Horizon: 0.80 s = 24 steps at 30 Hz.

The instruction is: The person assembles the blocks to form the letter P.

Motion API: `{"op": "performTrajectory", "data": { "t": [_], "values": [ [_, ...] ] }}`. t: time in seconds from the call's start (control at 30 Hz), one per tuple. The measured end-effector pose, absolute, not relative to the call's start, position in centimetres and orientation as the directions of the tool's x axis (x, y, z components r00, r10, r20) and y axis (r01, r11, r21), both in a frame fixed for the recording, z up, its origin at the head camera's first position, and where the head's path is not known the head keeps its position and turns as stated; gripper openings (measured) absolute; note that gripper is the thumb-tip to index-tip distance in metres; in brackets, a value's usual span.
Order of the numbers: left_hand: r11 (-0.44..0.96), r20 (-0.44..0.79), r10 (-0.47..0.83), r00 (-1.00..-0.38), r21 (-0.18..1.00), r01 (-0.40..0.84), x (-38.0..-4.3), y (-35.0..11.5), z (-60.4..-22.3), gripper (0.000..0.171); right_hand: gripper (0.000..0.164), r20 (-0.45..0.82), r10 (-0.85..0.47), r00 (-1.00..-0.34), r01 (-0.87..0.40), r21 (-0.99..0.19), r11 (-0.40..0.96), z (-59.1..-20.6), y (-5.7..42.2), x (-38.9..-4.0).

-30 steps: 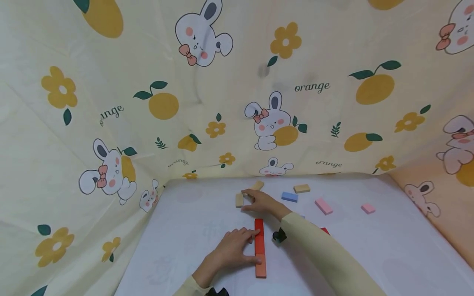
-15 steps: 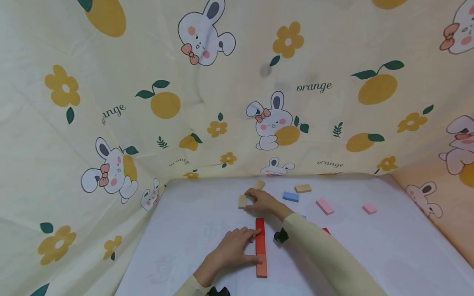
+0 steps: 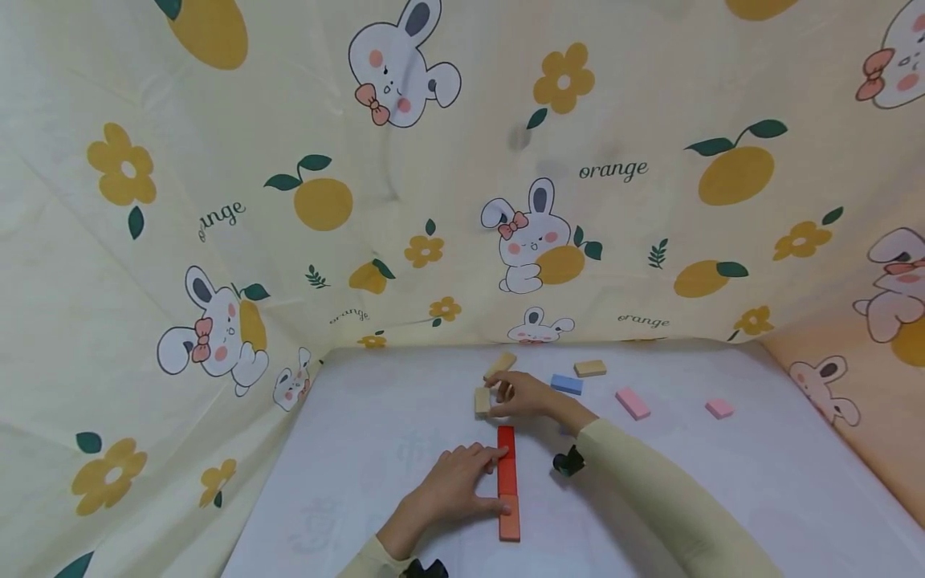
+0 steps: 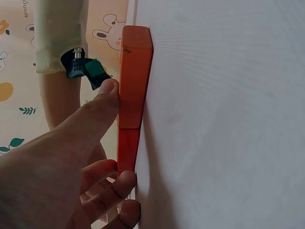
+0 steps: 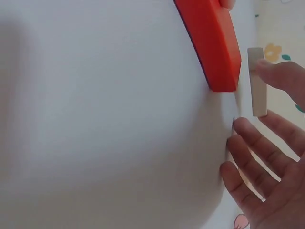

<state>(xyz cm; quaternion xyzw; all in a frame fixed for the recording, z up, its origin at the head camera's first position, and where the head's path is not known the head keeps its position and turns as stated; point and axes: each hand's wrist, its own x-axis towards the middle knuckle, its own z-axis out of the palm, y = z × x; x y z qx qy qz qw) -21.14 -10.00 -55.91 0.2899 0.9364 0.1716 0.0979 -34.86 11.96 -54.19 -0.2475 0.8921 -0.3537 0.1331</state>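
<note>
The left hand (image 3: 458,480), thumb and fingers spread wide, touches the left edge of two red blocks (image 3: 507,479) and one orange block (image 3: 509,526), aligned end to end on the tabletop (image 3: 376,449). The right hand (image 3: 531,395) pinches a beige block (image 3: 482,404) beyond their far end. A blue block (image 3: 567,384) lies farther right.

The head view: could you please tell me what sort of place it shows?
Probably a small indoor play or filming corner: a white table, a rabbit-and-orange printed cloth rising behind it, and coloured blocks laid out on top.
</note>
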Motion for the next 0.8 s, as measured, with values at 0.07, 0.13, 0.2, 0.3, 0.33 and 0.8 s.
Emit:
{"op": "performTrajectory", "data": {
  "t": [0.07, 0.13, 0.2, 0.3, 0.33, 0.8],
  "values": [
    [0.773, -0.083, 0.577, -0.812, 0.378, 0.51, -21.1, -10.0, -55.8, 0.089, 0.054, -0.059, -0.542, -0.838, -0.359, -0.688, 0.63, -54.2, 12.5, -34.7],
    [0.773, -0.083, 0.577, -0.813, 0.377, 0.51, -21.0, -9.9, -55.8, 0.089, 0.052, -0.051, -0.548, -0.835, -0.378, -0.671, 0.638, -54.4, 13.0, -34.6],
    [0.772, -0.079, 0.579, -0.812, 0.375, 0.514, -21.0, -9.9, -55.8, 0.089, 0.051, -0.049, -0.548, -0.835, -0.386, -0.657, 0.647, -54.6, 13.5, -34.6],
    [0.767, -0.068, 0.584, -0.809, 0.371, 0.523, -21.0, -9.9, -55.8, 0.088, 0.053, -0.042, -0.541, -0.84, -0.392, -0.642, 0.659, -54.6, 14.3, -34.3],
    [0.767, -0.066, 0.585, -0.808, 0.37, 0.525, -21.1, -10.0, -55.8, 0.088, 0.053, -0.047, -0.535, -0.844, -0.384, -0.644, 0.662, -54.6, 14.5, -34.2],
    [0.766, -0.072, 0.585, -0.808, 0.376, 0.521, -21.2, -10.0, -55.9, 0.089, 0.056, -0.071, -0.532, -0.844, -0.373, -0.635, 0.677, -54.6, 16.1, -33.5]
  ]
}}
